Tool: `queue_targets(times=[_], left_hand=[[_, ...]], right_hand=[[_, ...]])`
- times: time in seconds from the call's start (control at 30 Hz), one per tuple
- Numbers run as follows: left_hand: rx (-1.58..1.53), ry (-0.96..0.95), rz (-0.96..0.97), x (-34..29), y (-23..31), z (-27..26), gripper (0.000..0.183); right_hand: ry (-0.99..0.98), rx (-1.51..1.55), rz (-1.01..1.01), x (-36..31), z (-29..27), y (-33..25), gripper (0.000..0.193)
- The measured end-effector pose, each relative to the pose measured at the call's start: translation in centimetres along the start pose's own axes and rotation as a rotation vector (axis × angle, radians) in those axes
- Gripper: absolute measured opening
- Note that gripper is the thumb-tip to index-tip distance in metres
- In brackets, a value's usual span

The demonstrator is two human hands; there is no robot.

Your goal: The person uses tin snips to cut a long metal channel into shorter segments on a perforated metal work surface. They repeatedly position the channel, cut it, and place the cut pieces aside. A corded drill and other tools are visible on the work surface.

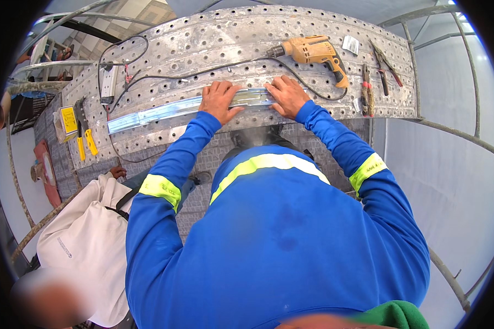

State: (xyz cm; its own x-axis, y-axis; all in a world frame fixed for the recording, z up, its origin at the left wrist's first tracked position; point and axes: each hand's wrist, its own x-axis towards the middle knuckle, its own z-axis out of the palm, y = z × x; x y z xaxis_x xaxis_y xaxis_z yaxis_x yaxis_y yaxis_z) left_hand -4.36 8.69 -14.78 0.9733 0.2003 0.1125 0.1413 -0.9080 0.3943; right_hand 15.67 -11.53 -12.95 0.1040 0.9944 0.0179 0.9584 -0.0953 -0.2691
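Both hands are on a long, shiny metal channel strip (153, 113) that lies along the near side of a perforated metal platform (203, 46). My left hand (219, 102) grips it around the middle, fingers over the far edge and thumb at the near side. Close to the strip's right end, my right hand (287, 96) holds it in a similar way, its fingers bent over the top. Between the hands a short stretch of overlapping metal shows. Just beyond my right hand lies an orange power drill (311, 50), chuck pointing left.
Red-handled pliers (367, 93) and another hand tool (383, 68) lie at right. Yellow-handled snips (86, 134), a yellow box (68, 120) and a power strip (109, 85) sit left. A black cable (203, 71) crosses the platform. A person in beige (88, 241) is beside me; scaffold rails (460, 131) surround us.
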Motion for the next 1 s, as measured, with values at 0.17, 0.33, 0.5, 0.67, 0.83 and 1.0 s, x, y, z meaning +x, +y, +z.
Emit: queue_targets(times=[0.17,0.33,0.5,0.67,0.83,1.0], left_hand=[[-0.038,-0.06,-0.015,1.0,0.3,0.0,0.075],[-0.138,-0.051,0.056,0.1,-2.1,-1.6,0.083],[-0.089,-0.088,0.07,0.1,-2.5,-1.9,0.078],[-0.06,-0.123,0.052,1.1,-1.5,-2.4,0.068],[0.087,-0.164,0.023,0.7,-0.1,-2.9,0.057],[0.101,-0.191,-0.015,0.4,0.7,-2.7,0.047]], right_hand=[[-0.009,-0.034,0.021,-0.2,-0.6,-0.3,0.073],[0.232,0.059,0.116,-3.6,-2.7,1.2,0.077],[0.677,-0.103,0.821,-15.0,-6.4,12.7,0.056],[0.484,-0.111,1.063,-21.2,-4.4,18.9,0.076],[0.488,-0.245,0.967,-20.9,-3.2,20.4,0.086],[0.275,-0.419,1.136,-20.5,-6.8,30.0,0.102]])
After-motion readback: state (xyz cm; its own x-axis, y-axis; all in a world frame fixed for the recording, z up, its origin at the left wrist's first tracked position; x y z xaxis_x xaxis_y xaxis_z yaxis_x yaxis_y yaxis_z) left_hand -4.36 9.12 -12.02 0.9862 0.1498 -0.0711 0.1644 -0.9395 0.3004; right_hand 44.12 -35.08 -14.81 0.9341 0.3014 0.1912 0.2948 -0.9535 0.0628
